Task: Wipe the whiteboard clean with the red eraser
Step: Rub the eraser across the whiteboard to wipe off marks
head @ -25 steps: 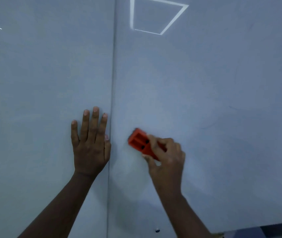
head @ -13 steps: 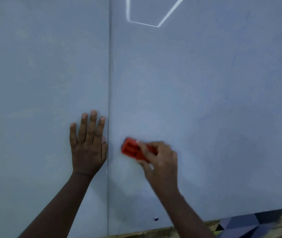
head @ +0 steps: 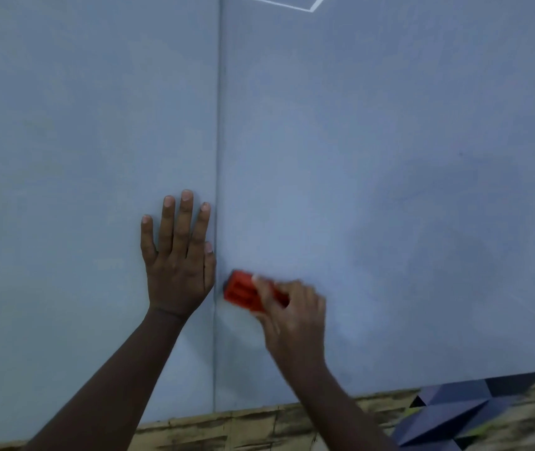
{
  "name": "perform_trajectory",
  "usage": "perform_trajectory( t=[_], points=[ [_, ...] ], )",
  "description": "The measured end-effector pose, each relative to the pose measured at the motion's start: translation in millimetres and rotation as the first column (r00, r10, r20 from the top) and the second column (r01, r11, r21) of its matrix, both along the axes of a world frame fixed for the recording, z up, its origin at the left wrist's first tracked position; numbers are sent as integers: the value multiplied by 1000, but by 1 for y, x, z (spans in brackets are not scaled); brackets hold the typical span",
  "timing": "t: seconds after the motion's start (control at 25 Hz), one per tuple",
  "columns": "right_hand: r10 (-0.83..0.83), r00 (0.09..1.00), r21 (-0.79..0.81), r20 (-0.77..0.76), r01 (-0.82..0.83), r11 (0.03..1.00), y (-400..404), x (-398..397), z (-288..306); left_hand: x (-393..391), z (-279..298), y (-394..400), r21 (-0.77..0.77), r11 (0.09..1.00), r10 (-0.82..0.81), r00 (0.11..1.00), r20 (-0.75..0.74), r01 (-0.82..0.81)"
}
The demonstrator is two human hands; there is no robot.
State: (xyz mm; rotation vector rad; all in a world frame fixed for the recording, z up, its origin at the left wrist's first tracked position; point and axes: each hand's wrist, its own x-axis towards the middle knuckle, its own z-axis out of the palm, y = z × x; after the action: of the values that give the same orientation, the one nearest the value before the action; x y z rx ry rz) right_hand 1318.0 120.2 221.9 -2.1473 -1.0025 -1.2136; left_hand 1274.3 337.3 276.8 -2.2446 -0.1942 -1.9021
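The whiteboard [head: 390, 157] fills most of the view, pale grey-blue, with a vertical seam [head: 217, 125] down its middle. My right hand [head: 292, 315] grips the red eraser [head: 241, 291] and presses it on the board just right of the seam; the hand is motion-blurred. My left hand [head: 178, 255] rests flat on the board left of the seam, fingers straight and pointing up. Faint blue marker smears show on the right panel.
A reflected ceiling light outline [head: 287, 3] sits at the board's top edge. Below the board's lower edge runs a brown wood-patterned strip [head: 243, 428], with a dark blue geometric pattern [head: 455, 415] at the bottom right.
My right hand has slid the eraser leftward and slightly down, up to the seam beside my left hand. The view has tilted down, showing the strip below the board.
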Motion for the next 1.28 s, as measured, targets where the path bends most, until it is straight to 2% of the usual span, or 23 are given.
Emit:
perform_trajectory(
  t=[0.08,0.16,0.28,0.36,0.44,0.52,0.6,0.64,0.76,0.84,0.88,0.96,1.04,1.08,1.16,1.28],
  points=[
    [-12,999,-145,35,17,989,6,-7,-61,0,-3,1,-2,1000,3,1000,0,-3],
    [1,999,-216,39,7,976,2,-5,-94,1,-6,1,6,1000,15,1000,0,-15],
    [33,999,-285,34,-22,958,-3,-5,-102,-1,-12,1,6,1000,6,1000,-10,-6],
    [43,998,-265,37,-32,964,-7,-4,-91,-2,-18,0,9,1000,1,1000,-11,-1],
    [-23,999,-155,26,26,988,-22,8,-69,-1,-23,1,14,1000,-2,1000,-7,2],
    [-126,989,80,-76,132,988,-49,23,-51,0,-27,1,11,1000,-8,1000,-10,8],
    [-164,947,372,-277,263,890,-76,34,-44,0,-30,1,2,1000,-4,1000,-5,4],
    [-153,922,468,-355,317,825,-84,36,-44,0,-31,0,-3,1000,-7,1000,-4,7],
    [-68,899,603,-434,345,719,-79,33,-49,-1,-35,-4,-23,1000,-1,1000,-10,1],
    [2,899,637,-437,308,707,-61,26,-55,-1,-37,-6,-26,1000,0,1000,-20,-1],
    [38,900,626,-434,271,731,-48,19,-61,0,-39,-6,-25,1000,0,1000,-25,0],
    [42,915,461,-401,162,872,-16,0,-86,0,-41,-5,-24,1000,2,1000,-27,-3],
    [-62,968,94,-244,87,992,10,-18,-130,1,-43,-4,-21,1000,-3,1000,-21,2],
    [-89,984,-76,-155,78,994,15,-22,-154,1,-44,-4,-18,1000,-6,1000,-25,5],
    [-72,996,-310,-53,52,949,6,-20,-190,0,-46,-3,-4,1000,-4,999,-38,4],
    [-22,999,-525,34,37,850,-22,-5,-213,-1,-49,-3,4,1000,-5,999,-49,6]
  ],
)
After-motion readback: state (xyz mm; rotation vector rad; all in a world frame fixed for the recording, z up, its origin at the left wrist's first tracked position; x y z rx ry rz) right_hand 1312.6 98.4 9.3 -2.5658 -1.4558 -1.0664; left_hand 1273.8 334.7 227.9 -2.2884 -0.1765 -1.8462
